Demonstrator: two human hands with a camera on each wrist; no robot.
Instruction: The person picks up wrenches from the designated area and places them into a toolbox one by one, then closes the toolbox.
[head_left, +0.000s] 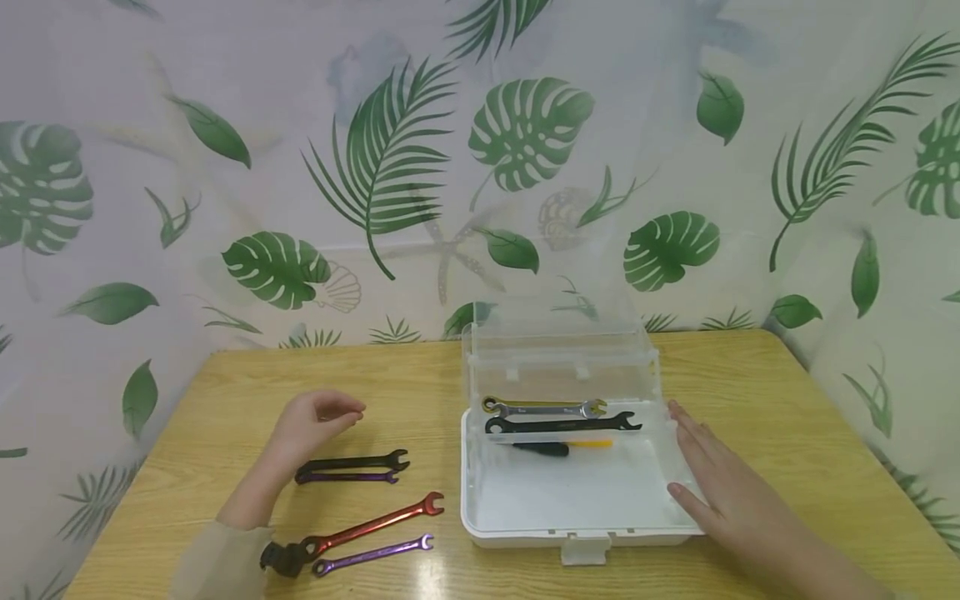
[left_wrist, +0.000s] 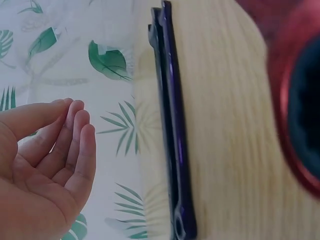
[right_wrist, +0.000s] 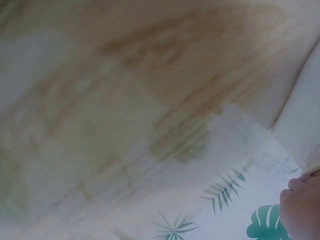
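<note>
L hand (head_left: pixel 311 421) hovers just above the table (head_left: pixel 225 392), fingers loosely curled, thumb near fingertips, holding nothing; wrist view confirms an empty cupped palm (left_wrist: pixel 45 165) w/ fingers (left_wrist: pixel 80 135) relaxed and together. Nearest things: black wrench (head_left: pixel 358 461) and purple wrench (head_left: pixel 347 477), lying side by side touching, just at the hand's 5 o'clock, long axes running approx 9-to-3; in wrist view they read as one dark stacked pair, purple one (left_wrist: pixel 175 130) glossy. They look parked within easy reach of that hand, prob. so each can be taken w/o stretching. R hand (head_left: pixel 720 483) lies flat, fingers straight and slightly spread, pressed along the right wall of the white box (head_left: pixel 480 500), thumb tip at its front-right corner; judgement: it steadies the box so it doesn't slide. Box sits at table centre, 3 o'clock of the L hand, clear lid (head_left: pixel 558 333) swung up and standing at the back, front latch (head_left: pixel 585 550) hanging over the table. Inside, against the back wall: silver wrench w/ gold ends (head_left: pixel 543 408), black wrench in box (head_left: pixel 562 423) just in front, then a small screwdriver (head_left: pixel 558 448), black grip, yellow shaft; all roughly parallel, front half of the tray bare. At 6 o'clock of the L hand, near the sleeve (head_left: pixel 217 562): red wrench (head_left: pixel 375 523) and a second purple wrench (head_left: pixel 372 554), angled, well apart from the box. R wrist view blurred, only a box edge (right_wrist: pixel 300 125) and fingertips show.
</note>
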